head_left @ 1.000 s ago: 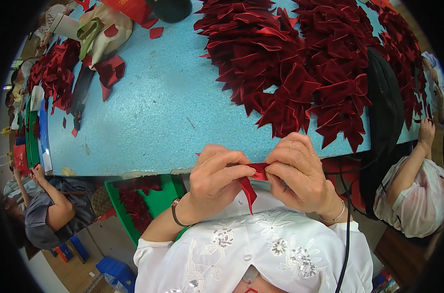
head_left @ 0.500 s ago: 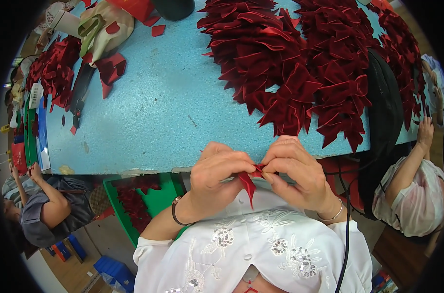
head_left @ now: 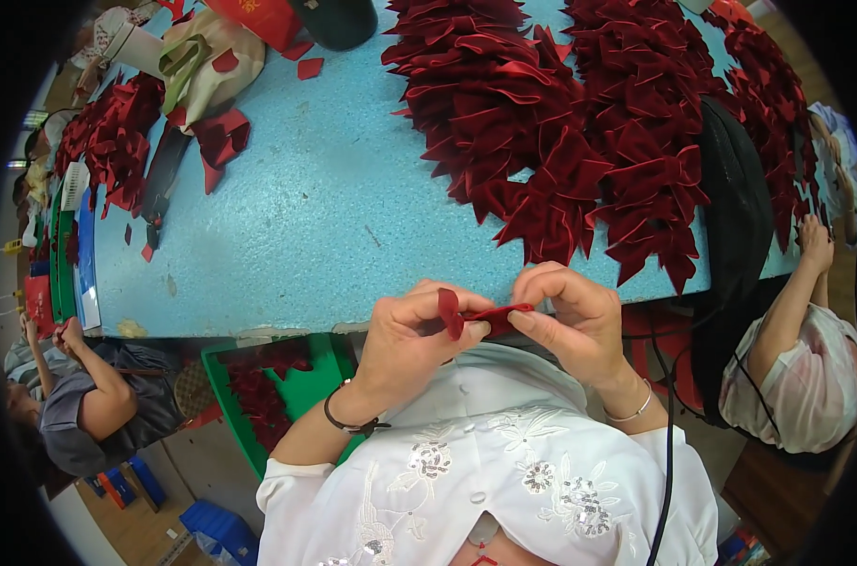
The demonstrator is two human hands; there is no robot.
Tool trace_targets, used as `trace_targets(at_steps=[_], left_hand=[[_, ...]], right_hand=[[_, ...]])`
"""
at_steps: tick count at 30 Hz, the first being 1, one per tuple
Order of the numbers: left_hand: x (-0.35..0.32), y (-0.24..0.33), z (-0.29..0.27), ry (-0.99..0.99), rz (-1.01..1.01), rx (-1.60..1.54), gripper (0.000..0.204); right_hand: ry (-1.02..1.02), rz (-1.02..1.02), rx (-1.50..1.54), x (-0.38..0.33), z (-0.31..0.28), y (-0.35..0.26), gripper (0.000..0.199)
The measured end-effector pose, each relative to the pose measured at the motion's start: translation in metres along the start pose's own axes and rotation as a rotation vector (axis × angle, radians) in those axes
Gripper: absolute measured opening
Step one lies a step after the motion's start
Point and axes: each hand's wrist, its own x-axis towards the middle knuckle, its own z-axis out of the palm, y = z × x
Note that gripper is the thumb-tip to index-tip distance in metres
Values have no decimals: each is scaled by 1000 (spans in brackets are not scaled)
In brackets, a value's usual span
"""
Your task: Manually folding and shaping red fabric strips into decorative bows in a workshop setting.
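A dark red velvet bow (head_left: 490,315) is held between my two hands, just off the front edge of the blue table (head_left: 296,226). My left hand (head_left: 412,330) pinches it at the middle, with one red end standing up by the fingers. The thumb and forefinger of my right hand (head_left: 574,316) grip its other end. Beyond my hands, long rows of overlapping red velvet bows (head_left: 551,189) cover the right part of the table. The underside of the held piece is hidden by my fingers.
A green crate (head_left: 301,382) with red bows stands below the table edge at left. A black bag (head_left: 735,189) and a black cable (head_left: 672,424) are on the right. Red scraps (head_left: 223,141), a cloth bag (head_left: 226,66) and a dark cup (head_left: 339,21) lie back left. Co-workers sit on both sides.
The bow has turned from hanging down to lying sideways between my hands, one end now upright at my left fingers. My left wrist has rotated, and my right fingers have shifted along the fabric.
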Motion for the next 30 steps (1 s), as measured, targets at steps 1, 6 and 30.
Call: trace_targets(at_steps=[1,6,30], left_hand=[[-3,4,2,-19,-82,-54,22],[-10,25,8,-62,-279,-158,17],[-118,189,216,-40,-247,-267,18]], right_hand=[[1,-2,0,-3,1,-3,16],[117,195,209,-13,3,-23,8],[263,-14,167,-148,-101,-224,10]])
